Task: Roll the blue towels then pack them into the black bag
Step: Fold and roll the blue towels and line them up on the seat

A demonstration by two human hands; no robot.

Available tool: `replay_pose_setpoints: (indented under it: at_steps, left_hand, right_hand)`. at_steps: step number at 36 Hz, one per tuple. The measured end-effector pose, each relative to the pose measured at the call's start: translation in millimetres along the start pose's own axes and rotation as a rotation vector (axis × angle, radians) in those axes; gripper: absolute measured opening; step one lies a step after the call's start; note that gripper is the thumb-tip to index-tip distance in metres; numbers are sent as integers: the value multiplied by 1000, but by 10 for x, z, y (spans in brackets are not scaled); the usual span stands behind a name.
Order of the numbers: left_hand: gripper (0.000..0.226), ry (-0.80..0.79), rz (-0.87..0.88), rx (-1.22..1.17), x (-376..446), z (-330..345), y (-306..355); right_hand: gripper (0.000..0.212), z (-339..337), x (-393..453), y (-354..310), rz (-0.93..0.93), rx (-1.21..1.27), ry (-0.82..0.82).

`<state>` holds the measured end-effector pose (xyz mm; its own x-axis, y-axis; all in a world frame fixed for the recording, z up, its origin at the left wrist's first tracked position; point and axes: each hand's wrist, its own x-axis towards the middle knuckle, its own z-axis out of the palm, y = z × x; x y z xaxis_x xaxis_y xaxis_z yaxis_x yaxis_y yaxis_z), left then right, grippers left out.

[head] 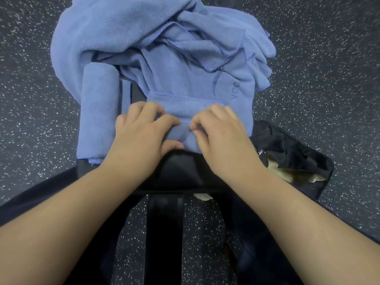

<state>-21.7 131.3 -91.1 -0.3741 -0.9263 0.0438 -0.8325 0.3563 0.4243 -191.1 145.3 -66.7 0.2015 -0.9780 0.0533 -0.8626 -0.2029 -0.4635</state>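
Both hands sit side by side at the centre of the frame, on the near end of a blue towel; the left hand (pixel 141 132) has its fingers curled down over the folded hem and its thumb tucked under the cloth's near edge, so it grips the towel; the right hand (pixel 221 134) likewise bends its fingers onto the fold, thumb and forefinger pinching a small ridge of fabric between the two hands. The blue towel being rolled (pixel 185 89) stretches away from the hands toward the upper middle, stitched hem across it just above the fingers, and letters that I cannot read fully embossed on its right side. It lies on a black padded bench (pixel 176 171), whose glossy near end shows just below the wrists. Just left of the left hand, a rolled blue towel (pixel 98 112) lies lengthwise on the bench, touching the left hand's side. Beyond, at the top of the frame, a heap of loose blue towels (pixel 127 27) is bunched together, spilling over both sides of the bench. To the right of the right wrist, the black bag (pixel 292 153) slumps, its mouth gaping and pale lining visible inside; all around lies dark speckled flooring (pixel 329 68).
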Motion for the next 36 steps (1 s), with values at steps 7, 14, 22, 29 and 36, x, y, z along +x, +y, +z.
replay_pose_setpoints:
  at_steps: [7,14,22,29,36]
  left_hand:
    - [54,-12,-80,15,36,5,29]
    - [56,-19,-103,74,-8,-34,97]
    - [48,33,-33,3,-3,-86,153]
    - [57,41,22,108,-24,-75,156]
    - [59,-2,81,114,-6,-111,91]
  right_hand:
    - [37,21,-59,-41,-23,-164,-84]
    - [44,25,-53,40,5,-87,-149]
    - [31,-15,36,56,78,20,-240]
    - [29,-72,80,55,86,131,-324]
    - [28,-114,110,90,174,264,-440]
